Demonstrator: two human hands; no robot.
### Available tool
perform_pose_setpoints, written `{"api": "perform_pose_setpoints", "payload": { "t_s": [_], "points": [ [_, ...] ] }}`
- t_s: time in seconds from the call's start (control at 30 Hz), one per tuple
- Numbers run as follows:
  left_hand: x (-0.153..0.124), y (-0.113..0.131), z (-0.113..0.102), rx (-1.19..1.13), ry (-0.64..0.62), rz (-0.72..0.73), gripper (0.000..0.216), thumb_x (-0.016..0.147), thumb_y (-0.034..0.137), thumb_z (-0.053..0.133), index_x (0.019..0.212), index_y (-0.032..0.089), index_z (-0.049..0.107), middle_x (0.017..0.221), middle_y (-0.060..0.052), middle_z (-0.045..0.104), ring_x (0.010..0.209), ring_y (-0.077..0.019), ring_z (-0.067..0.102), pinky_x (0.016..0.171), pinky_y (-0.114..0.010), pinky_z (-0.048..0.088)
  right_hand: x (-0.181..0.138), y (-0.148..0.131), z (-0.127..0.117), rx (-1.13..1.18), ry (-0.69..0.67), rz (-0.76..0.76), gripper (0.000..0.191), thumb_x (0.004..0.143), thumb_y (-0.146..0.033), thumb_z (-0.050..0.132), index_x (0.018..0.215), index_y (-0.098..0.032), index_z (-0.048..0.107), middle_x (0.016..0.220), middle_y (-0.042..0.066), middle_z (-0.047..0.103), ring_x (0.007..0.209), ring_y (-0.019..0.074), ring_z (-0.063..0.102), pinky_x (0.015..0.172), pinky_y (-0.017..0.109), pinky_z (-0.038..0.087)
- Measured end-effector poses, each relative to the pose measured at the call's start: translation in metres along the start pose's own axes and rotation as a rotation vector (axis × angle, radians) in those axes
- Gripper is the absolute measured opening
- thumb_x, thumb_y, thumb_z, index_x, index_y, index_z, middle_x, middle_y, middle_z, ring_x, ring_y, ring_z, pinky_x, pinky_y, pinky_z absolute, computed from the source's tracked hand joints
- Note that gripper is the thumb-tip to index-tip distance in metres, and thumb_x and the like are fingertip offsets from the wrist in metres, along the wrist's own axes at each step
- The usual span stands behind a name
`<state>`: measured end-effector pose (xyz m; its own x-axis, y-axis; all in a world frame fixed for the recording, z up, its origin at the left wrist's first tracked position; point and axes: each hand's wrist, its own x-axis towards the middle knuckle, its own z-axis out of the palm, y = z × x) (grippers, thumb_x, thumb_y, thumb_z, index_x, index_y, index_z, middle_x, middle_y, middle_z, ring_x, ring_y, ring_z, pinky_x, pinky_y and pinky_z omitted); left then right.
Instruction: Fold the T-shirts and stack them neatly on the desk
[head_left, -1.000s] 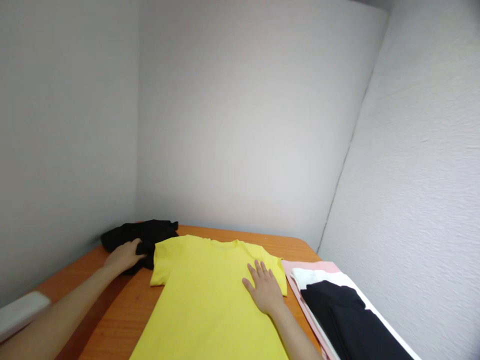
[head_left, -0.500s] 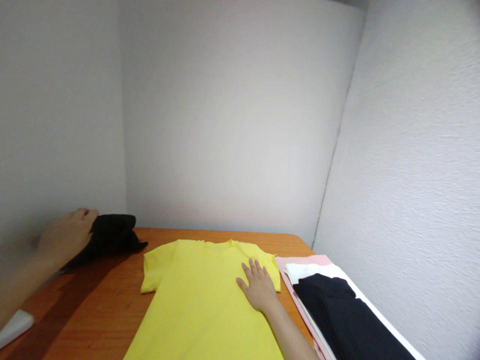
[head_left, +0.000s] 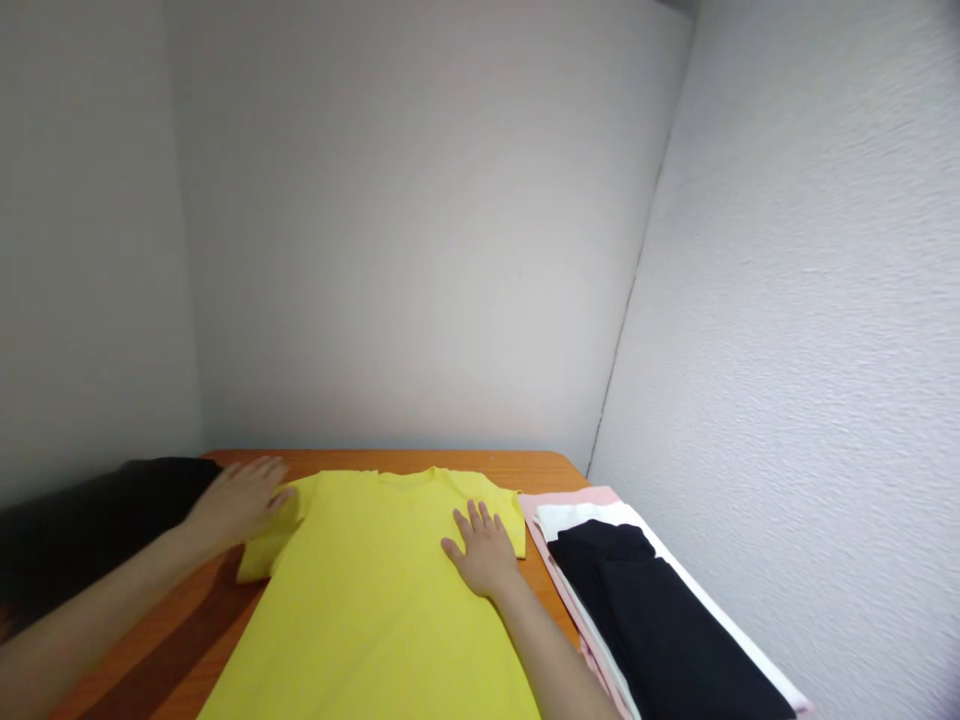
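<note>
yellow t-shirt [head_left: 375, 590] lies flat on the wooden table [head_left: 547, 470], collar toward the far edge; its hem runs out of the bottom of the frame, so the lower part is cut off. plain bright yellow, short sleeves, smooth across the chest, no print, label or writing readable on it.

left hand [head_left: 236, 500] rests flat, fingers spread and loose, on the shirt's left sleeve near the table's far left corner, nothing gripped. sleeve under it looks slightly bunched; hard to tell whether it is folded over. left forearm crosses the near left part of the table and leaves the frame at the bottom left.

right hand [head_left: 484, 550] lies palm down with fingers spread on the shirt's right shoulder, just inside the right sleeve, pressing flat, not clutching.

black cloth [head_left: 82, 520] sits at the table's left edge, just beside the left hand; blurred and dark, shape not clear, partly cut by the frame.

along the right edge, a stack: black garment [head_left: 652, 620] on top of a white one [head_left: 570, 512], pink one [head_left: 551, 495] at the bottom; only edges of the lower two show. stack lies just beside the shirt's right sleeve.
</note>
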<state>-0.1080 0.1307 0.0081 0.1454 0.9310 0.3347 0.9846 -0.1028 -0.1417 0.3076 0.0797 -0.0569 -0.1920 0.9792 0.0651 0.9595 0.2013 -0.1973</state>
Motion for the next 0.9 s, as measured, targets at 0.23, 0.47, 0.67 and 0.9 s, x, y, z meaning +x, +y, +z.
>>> {"api": "perform_pose_setpoints", "payload": {
  "t_s": [0.23,0.47,0.67,0.9],
  "points": [
    [0.003,0.097,0.042,-0.193,-0.219,0.074,0.073,0.091,0.054,0.025,0.148,0.011,0.038,0.160,-0.013,0.025,0.150,-0.0317,0.020,0.120,-0.058,0.016,0.000,0.000,-0.001,-0.011,-0.004,-0.003,0.073,0.097,-0.065,0.018,0.156,-0.021,0.025,0.163,0.009,0.011,0.150,0.0287,0.006,0.119,0.051,0.006],
    [-0.009,0.086,0.063,-0.269,-0.266,-0.064,0.078,0.088,0.063,0.025,0.153,0.019,0.025,0.163,-0.006,0.010,0.152,-0.0293,0.006,0.118,-0.063,0.013,0.000,0.000,-0.003,-0.014,-0.014,-0.030,0.074,0.096,-0.068,0.016,0.156,-0.024,0.024,0.163,0.008,0.010,0.150,0.0292,0.005,0.119,0.052,0.007],
    [-0.008,0.086,0.066,-0.254,-0.256,-0.055,0.078,0.088,0.063,0.024,0.153,0.019,0.023,0.164,-0.006,0.009,0.152,-0.0292,0.005,0.118,-0.063,0.013,0.004,0.001,-0.001,-0.014,-0.036,-0.033,0.077,0.095,-0.070,0.014,0.157,-0.024,0.020,0.163,0.008,0.007,0.151,0.0291,0.001,0.119,0.053,0.003],
    [-0.006,0.099,0.040,-0.151,-0.126,0.022,0.061,0.091,0.040,0.036,0.142,0.009,0.047,0.155,-0.018,0.034,0.148,-0.0331,0.025,0.119,-0.061,0.012,0.004,-0.001,-0.011,-0.030,-0.078,-0.048,0.079,0.095,-0.070,0.014,0.157,-0.021,0.019,0.163,0.010,0.008,0.151,0.0290,0.001,0.119,0.054,0.006]
  ]
}}
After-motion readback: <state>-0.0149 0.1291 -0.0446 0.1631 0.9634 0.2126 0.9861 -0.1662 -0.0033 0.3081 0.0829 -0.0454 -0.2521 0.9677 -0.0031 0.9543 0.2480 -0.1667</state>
